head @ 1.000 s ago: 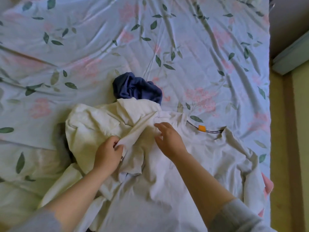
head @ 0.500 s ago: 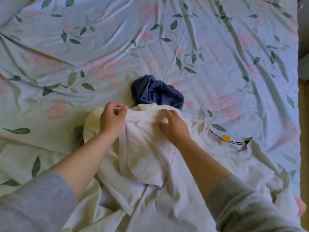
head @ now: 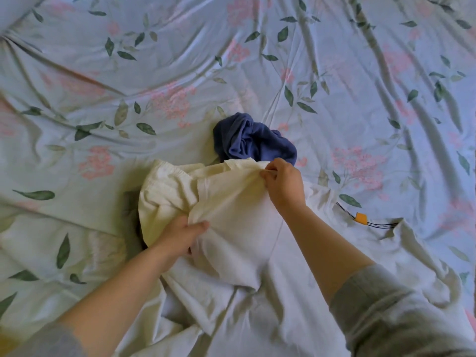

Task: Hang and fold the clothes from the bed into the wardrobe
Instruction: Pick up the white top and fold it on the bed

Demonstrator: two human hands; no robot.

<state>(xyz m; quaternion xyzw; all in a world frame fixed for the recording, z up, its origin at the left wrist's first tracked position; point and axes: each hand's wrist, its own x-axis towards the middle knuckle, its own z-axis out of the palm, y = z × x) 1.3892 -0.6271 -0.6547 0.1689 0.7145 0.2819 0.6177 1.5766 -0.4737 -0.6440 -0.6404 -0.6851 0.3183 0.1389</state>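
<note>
Near edge of the blue garment (head: 253,141) lies under the cream garment (head: 239,228), which runs off the bottom edge. Left hand (head: 180,235) fingertips buried in its fold. Strap (head: 381,225) lettering illegible.

No readable text — strap (head: 378,224) print unclear

Soft, cool daylight spreads evenly over the bed sheet (head: 334,73), and it's falling from the right: a dark shadow pools just left of the white garment (head: 231,228). Creases bow at the wide-angle edges, and the left sleeve (head: 51,341) blurs in the bottom corner.
</note>
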